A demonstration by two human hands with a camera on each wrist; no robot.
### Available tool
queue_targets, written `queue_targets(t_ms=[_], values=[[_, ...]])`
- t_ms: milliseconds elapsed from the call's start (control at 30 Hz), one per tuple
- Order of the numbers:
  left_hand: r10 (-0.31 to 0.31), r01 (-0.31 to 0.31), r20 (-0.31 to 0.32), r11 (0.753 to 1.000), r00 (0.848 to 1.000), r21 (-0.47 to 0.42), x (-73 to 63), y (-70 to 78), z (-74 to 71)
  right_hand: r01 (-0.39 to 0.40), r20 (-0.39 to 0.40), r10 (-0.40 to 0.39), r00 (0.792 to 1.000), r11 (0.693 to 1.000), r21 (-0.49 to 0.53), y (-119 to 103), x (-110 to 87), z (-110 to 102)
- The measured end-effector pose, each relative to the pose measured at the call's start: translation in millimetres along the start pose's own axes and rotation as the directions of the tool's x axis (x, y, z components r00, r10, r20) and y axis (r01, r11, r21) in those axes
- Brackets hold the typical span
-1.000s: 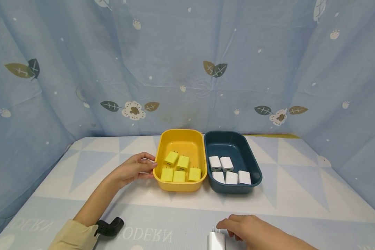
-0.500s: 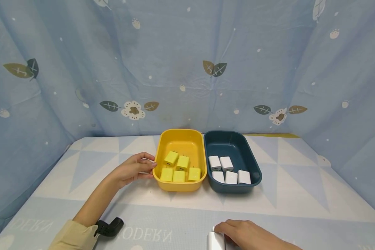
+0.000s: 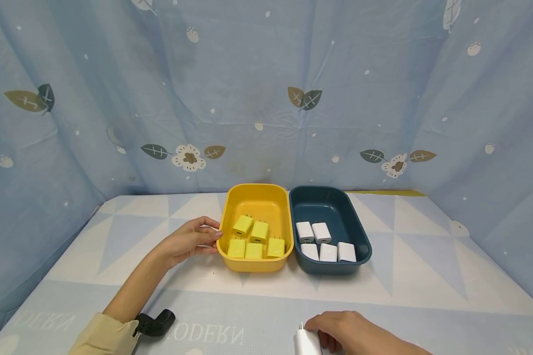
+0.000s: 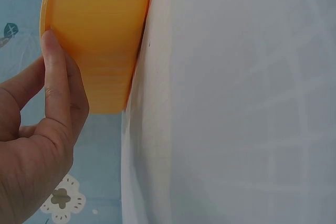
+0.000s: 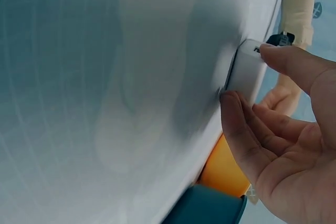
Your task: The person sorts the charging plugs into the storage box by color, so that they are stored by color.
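Observation:
In the head view, my left hand (image 3: 193,240) holds the left side of a yellow bin (image 3: 258,266), with fingertips at its rim. The left wrist view shows those fingers against the bin's outer wall (image 4: 107,66). At the lower edge of the head view, my right hand (image 3: 352,331) holds a white plug charger (image 3: 307,342), its prongs pointing away from me. In the right wrist view, my thumb touches the port end of the charger (image 5: 245,72) and a finger sits by its other end. The charger's near part is cut off in the head view.
Several yellow chargers (image 3: 259,230) lie in the yellow bin. Right beside it stands a dark blue bin (image 3: 330,267) with several white chargers (image 3: 322,231). A blue patterned curtain (image 3: 266,98) hangs behind the cloth-covered table (image 3: 426,276).
My right hand has moved slightly left and down onto the charger, which now leans a little. The left hand and both bins have stayed in place.

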State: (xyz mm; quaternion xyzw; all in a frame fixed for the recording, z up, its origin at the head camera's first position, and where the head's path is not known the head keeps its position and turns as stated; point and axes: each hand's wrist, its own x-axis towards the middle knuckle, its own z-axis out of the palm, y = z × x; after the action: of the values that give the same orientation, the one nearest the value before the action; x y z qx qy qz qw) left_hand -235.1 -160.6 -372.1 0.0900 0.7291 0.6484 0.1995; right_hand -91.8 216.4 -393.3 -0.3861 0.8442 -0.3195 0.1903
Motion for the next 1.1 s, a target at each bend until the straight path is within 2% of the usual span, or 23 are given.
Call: queue_targets(t_ms=[167,267,400,533,633,800,933,1100], values=[[-0.004,0.004,-0.003,1.0,1.0,0.002,0.0,-0.1,0.0,-0.057,0.008,0.057,0.998,0.997,0.058,-6.9,-0.2,-6.2],[-0.003,0.003,0.0,1.0,1.0,0.002,0.1,0.1,0.2,-0.126,0.009,0.126,0.992,0.987,0.102,-12.8,-1.7,-11.9],[-0.006,0.006,0.003,1.0,1.0,-0.017,-0.1,0.1,0.1,-0.221,-0.007,0.223,0.975,0.969,0.11,-21.2,-5.0,-21.3],[-0.004,0.005,0.007,0.999,1.0,-0.033,-0.3,0.1,0.1,-0.255,-0.031,0.258,0.966,0.964,0.069,-24.8,-7.8,-31.0],[-0.001,0.002,0.009,0.999,1.0,-0.033,-0.4,0.2,0.2,-0.234,-0.063,0.235,0.97,0.972,0.018,-26.3,-9.5,-39.8],[-0.005,0.006,0.008,0.999,1.0,-0.035,-1.0,0.4,0.5,-0.111,-0.154,0.095,0.984,0.989,-0.099,-26.4,-14.8,-54.9],[-0.01,0.01,0.005,0.999,1.0,-0.034,-1.0,0.5,0.5,-0.077,-0.207,0.049,0.977,0.988,-0.132,-25.6,-18.4,-66.0],[-0.011,0.011,0.002,1.0,1.0,-0.025,-1.0,0.4,0.4,-0.081,-0.265,0.033,0.964,0.981,-0.175,-20.0,-20.3,-79.3]])
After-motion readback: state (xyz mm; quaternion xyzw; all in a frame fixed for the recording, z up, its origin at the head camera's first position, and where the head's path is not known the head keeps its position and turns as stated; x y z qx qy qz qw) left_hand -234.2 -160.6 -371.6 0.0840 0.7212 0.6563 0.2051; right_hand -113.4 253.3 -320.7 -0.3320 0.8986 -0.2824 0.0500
